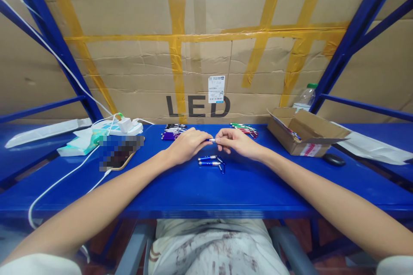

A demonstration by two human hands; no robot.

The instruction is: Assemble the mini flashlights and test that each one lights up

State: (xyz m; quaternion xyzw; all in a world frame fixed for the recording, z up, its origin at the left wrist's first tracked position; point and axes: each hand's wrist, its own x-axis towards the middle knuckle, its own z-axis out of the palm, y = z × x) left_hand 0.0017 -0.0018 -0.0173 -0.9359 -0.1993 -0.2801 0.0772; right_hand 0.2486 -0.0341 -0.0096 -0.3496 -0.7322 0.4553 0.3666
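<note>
Between my two hands is a small blue and silver keychain flashlight (211,140), mostly covered by fingers. My left hand (188,145) is closed around its blue body, while my right hand (237,142) pinches its silver end. Just below them, two blue keychain flashlights (208,163) with blue carabiner clips lie side by side on the blue table (200,193). Behind my left hand sits a group of purple, silver and black flashlights (171,132). Green and red ones (247,129) lie behind my right hand.
An open cardboard box (303,133) stands at the right, with a black mouse (334,160) and a bottle (306,96) near it. At the left are a phone (124,154), a tissue pack (80,144), a power strip (129,126) and white cables. Cardboard closes off the back.
</note>
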